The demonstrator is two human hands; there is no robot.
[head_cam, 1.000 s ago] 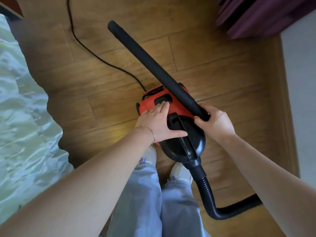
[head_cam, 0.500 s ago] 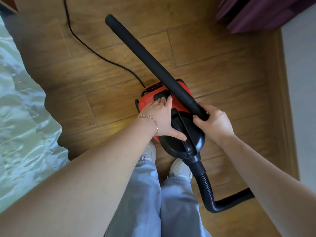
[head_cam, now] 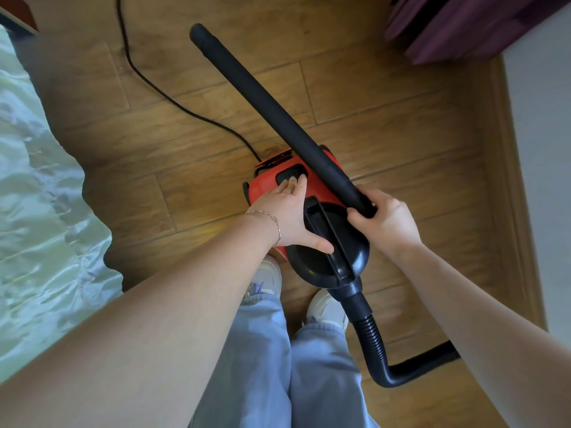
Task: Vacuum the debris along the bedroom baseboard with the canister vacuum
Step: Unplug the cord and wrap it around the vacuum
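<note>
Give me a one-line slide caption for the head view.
Person's left hand rests flat on the red canister vacuum while the right hand grips its black wand over wooden floor.

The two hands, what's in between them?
The head view shows the black carry handle of the canister vacuum between the left hand, flat on the vacuum, and the right hand, gripping the wand.

Canister vacuum [head_cam: 267,185] body partly covered by left hand [head_cam: 290,211] and wand [head_cam: 262,97]. Black switch [head_cam: 292,173] sits under the fingertips, pressed or not unclear. Wand's lower end buried in right hand [head_cam: 386,220]. Hose [head_cam: 370,338] vanishes behind right forearm. Power cord [head_cam: 173,100] cut by top edge. Curtain [head_cam: 463,23] and bedspread [head_cam: 37,211] cropped by frame. Shoes [head_cam: 268,276] half under trouser legs. Baseboard [head_cam: 506,180] too soft for fine detail.
</note>
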